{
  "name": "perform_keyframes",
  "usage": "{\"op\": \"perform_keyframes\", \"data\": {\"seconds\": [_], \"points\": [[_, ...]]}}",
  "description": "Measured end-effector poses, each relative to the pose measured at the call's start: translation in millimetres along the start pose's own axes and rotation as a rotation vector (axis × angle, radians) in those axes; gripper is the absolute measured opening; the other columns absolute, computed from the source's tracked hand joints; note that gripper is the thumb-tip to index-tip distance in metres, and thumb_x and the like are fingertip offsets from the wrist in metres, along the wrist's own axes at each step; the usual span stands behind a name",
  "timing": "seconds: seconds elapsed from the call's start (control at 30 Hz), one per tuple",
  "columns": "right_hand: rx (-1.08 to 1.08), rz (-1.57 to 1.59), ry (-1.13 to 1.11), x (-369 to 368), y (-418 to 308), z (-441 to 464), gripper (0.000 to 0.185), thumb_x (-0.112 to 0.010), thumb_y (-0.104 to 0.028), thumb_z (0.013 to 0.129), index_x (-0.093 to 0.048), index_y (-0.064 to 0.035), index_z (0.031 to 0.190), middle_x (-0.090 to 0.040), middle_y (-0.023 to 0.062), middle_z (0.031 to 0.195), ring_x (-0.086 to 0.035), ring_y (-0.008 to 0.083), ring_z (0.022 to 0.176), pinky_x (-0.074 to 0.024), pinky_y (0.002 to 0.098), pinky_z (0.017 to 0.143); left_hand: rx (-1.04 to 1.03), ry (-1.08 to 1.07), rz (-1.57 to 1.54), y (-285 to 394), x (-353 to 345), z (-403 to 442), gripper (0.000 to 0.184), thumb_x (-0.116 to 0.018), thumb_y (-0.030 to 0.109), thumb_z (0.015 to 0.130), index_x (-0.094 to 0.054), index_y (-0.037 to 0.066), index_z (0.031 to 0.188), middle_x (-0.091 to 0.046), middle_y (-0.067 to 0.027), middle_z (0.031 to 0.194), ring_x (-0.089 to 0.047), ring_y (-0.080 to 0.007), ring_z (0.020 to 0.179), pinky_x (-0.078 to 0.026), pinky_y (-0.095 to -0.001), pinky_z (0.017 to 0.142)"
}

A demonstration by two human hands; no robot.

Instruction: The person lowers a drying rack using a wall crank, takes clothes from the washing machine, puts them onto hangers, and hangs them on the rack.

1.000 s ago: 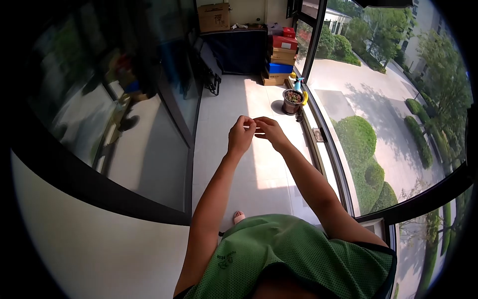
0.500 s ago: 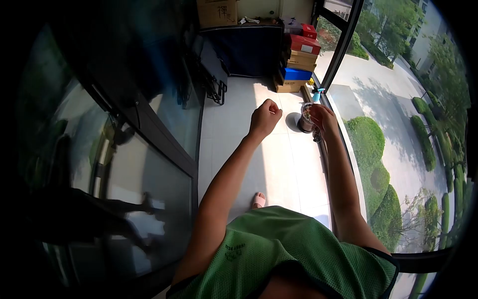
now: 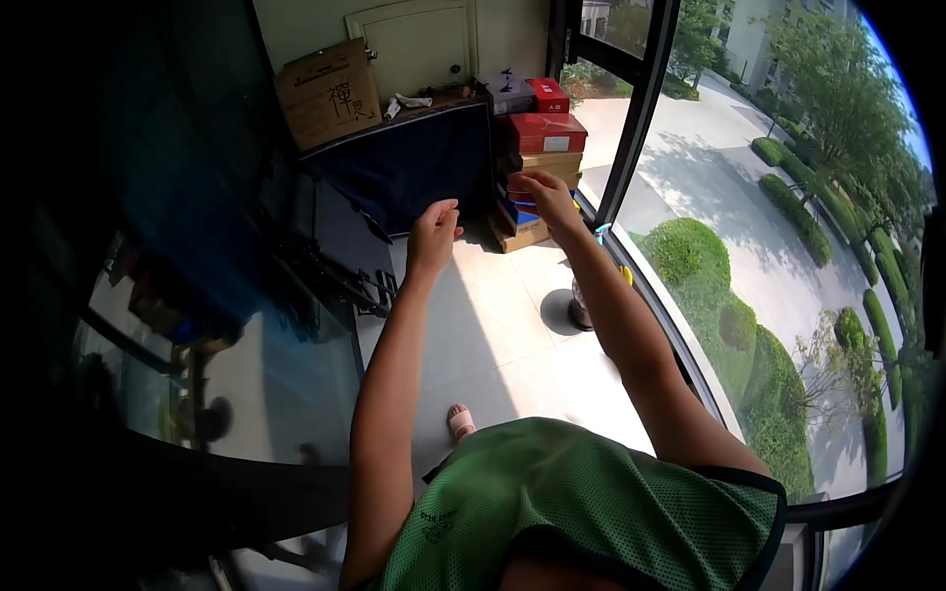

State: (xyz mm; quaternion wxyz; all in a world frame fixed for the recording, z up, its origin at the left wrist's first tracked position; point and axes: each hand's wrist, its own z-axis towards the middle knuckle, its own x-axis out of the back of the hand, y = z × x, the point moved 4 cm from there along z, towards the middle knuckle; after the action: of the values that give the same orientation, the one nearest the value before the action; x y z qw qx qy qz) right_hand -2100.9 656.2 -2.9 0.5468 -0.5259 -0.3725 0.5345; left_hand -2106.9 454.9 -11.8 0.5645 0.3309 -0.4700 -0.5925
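Note:
My left hand [image 3: 434, 239] is raised in front of me, its fingers curled together in front of the dark blue cloth [image 3: 424, 158]. To its right and a little higher is my right hand [image 3: 550, 202], with bent fingers drawn in towards the thumb. It overlaps the stack of boxes [image 3: 547, 133] in view; no contact with them shows. Whatever either hand pinches, if anything, is too small or hidden to make out. A gap separates the two hands.
Folded dark metal-framed furniture [image 3: 340, 236] leans at the left. A cardboard box [image 3: 330, 97] sits on the cloth-covered surface. Beside the right window [image 3: 680, 345], my forearm partly hides a container [image 3: 579, 307] on the floor. A sandalled foot [image 3: 460, 422] stands below.
The view has tilted up and turned, showing more of the back wall. Both hands now appear further left, and my right hand has moved from before the floor container to before the boxes.

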Motion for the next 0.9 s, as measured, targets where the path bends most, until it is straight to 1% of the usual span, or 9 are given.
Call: {"op": "perform_keyframes", "data": {"seconds": [0.13, 0.17, 0.27, 0.3, 0.4, 0.43, 0.57, 0.7, 0.9], "points": [[0.144, -0.021, 0.186, 25.3, -15.4, 84.8, 0.014, -0.052, -0.022, 0.082, -0.053, -0.0093, 0.078, -0.054, 0.0012, 0.072, -0.052, 0.0079, 0.062, -0.0411, 0.0202, 0.052, 0.036, -0.185, -0.003, -15.1, -14.6, 103.1, 0.032, -0.046, 0.024, 0.089, -0.053, 0.006, 0.115, -0.059, -0.0051, 0.1, -0.058, -0.0086, 0.071, -0.043, -0.0193, 0.061], [0.049, -0.142, 0.178, 43.1, -13.4, 106.4, 0.026, -0.05, -0.022, 0.088, -0.056, -0.0037, 0.105, -0.061, 0.0062, 0.093, -0.058, 0.0151, 0.087, -0.0448, 0.0265, 0.074, 0.024, -0.21, -0.01, -20.8, -21.6, 128.2, 0.034, -0.046, 0.027, 0.09, -0.053, 0.007, 0.116, -0.059, -0.005, 0.101, -0.059, -0.0089, 0.072, -0.043, -0.0196, 0.062], [0.162, -0.308, 0.373, 88.0, -21.0, 163.9, 0.026, -0.05, -0.022, 0.087, -0.057, -0.0034, 0.104, -0.06, 0.0048, 0.092, -0.057, 0.0134, 0.085, -0.0439, 0.026, 0.074, -0.028, -0.335, 0.0, -34.7, -51.1, 196.9, 0.038, -0.045, 0.028, 0.09, -0.048, 0.007, 0.122, -0.058, -0.0026, 0.097, -0.057, -0.009, 0.075, -0.043, -0.0208, 0.064], [0.223, -0.359, 0.362, 106.0, -25.0, 185.7, 0.028, -0.051, -0.023, 0.086, -0.057, -0.0032, 0.105, -0.06, 0.0043, 0.093, -0.055, 0.0122, 0.085, -0.0437, 0.0259, 0.074, -0.087, -0.326, 0.014, -36.8, -61.4, 218.0, 0.042, -0.046, 0.031, 0.087, -0.051, 0.003, 0.117, -0.057, -0.0167, 0.108, -0.06, -0.0212, 0.085, -0.046, -0.0282, 0.075], [0.238, -0.433, 0.53, 140.8, -51.3, 232.6, 0.035, -0.051, -0.025, 0.087, -0.053, -0.0028, 0.114, -0.059, 0.006, 0.099, -0.055, 0.0135, 0.09, -0.0441, 0.0274, 0.074, -0.261, -0.391, 0.113, -37.9, -93.7, 281.2, 0.046, -0.042, 0.031, 0.088, -0.044, 0.001, 0.123, -0.047, -0.021, 0.122, -0.048, -0.0306, 0.11, -0.038, -0.0322, 0.092], [0.409, -0.469, 0.655, 157.1, -54.7, 254.0, 0.029, -0.051, -0.02, 0.084, -0.058, 0.0018, 0.102, -0.061, 0.0156, 0.099, -0.058, 0.0208, 0.091, -0.0444, 0.0275, 0.079, -0.314, -0.429, 0.153, -30.9, -103.2, 299.3, 0.051, -0.04, 0.033, 0.089, -0.036, 0.0, 0.128, -0.038, -0.0228, 0.129, -0.039, -0.0316, 0.12, -0.033, -0.0329, 0.097], [0.557, -0.633, 0.707, 211.1, -69.7, 351.8, 0.047, -0.053, -0.031, 0.085, -0.047, 0.0009, 0.119, -0.054, 0.0186, 0.114, -0.054, 0.0282, 0.104, -0.0417, 0.033, 0.087, -0.389, -0.5, 0.293, -27.3, -153.1, 391.6, 0.062, -0.038, 0.037, 0.088, -0.02, 0.002, 0.136, -0.023, -0.0248, 0.137, -0.025, -0.0329, 0.127, -0.026, -0.0335, 0.102], [0.691, -0.877, 0.791, 225.8, -98.4, 437.3, 0.051, -0.052, -0.034, 0.084, -0.044, -0.0007, 0.122, -0.051, 0.0216, 0.115, -0.048, 0.0339, 0.108, -0.0384, 0.0362, 0.09, -0.527, -0.475, 0.345, -19.3, -205.4, 472.7, 0.065, -0.041, 0.037, 0.086, -0.017, 0.001, 0.136, -0.019, -0.0266, 0.138, -0.021, -0.0352, 0.128, -0.022, -0.0358, 0.104], [0.625, -1.119, 0.83, 221.9, -144.6, 523.1, 0.053, -0.052, -0.033, 0.083, -0.041, -0.0021, 0.124, -0.049, 0.018, 0.119, -0.047, 0.0345, 0.108, -0.0383, 0.0379, 0.09, -0.651, -0.487, 0.373, -21.6, -286.6, 573.8, 0.069, -0.052, 0.026, 0.081, -0.018, -0.003, 0.134, -0.021, -0.0302, 0.135, -0.024, -0.0396, 0.125, -0.023, -0.0393, 0.103]]}}
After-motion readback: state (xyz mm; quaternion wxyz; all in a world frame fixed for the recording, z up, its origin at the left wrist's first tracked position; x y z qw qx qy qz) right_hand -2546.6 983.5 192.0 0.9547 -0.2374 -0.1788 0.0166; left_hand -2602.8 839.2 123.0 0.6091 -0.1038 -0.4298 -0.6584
